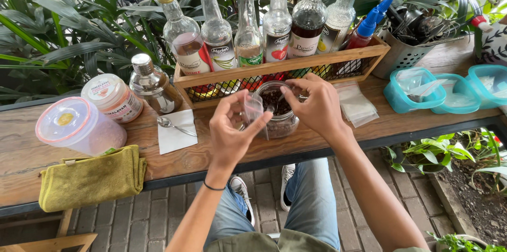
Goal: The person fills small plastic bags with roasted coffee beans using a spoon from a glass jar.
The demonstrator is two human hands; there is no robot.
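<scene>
Small clear plastic zip bag (254,109) is pinched by thumb and fingers of the left hand (232,130), held upright just over the bench edge. Right hand (311,105) is curled over the mouth of the round clear glass jar of dark dried bits (279,112), fingertips drawn narrow together at the rim; whether anything is pinched there cannot be told. Bag is held touching or just beside the jar's left side. Jar is stood on the worn wooden bench top (174,162), directly in front of the wooden crate with wire mesh front (280,67), in which six clear glass syrup bottles with gold caps (248,30) are racked. Stack of empty clear bags (356,105) is laid just right of the right hand. To the left: metal spoon on a white napkin (176,129), glass shaker with a metal lid (153,84), pink-lidded tub (76,124), folded olive-green cloth (92,178). Teal-rimmed plastic containers (414,91) are set at far right.
</scene>
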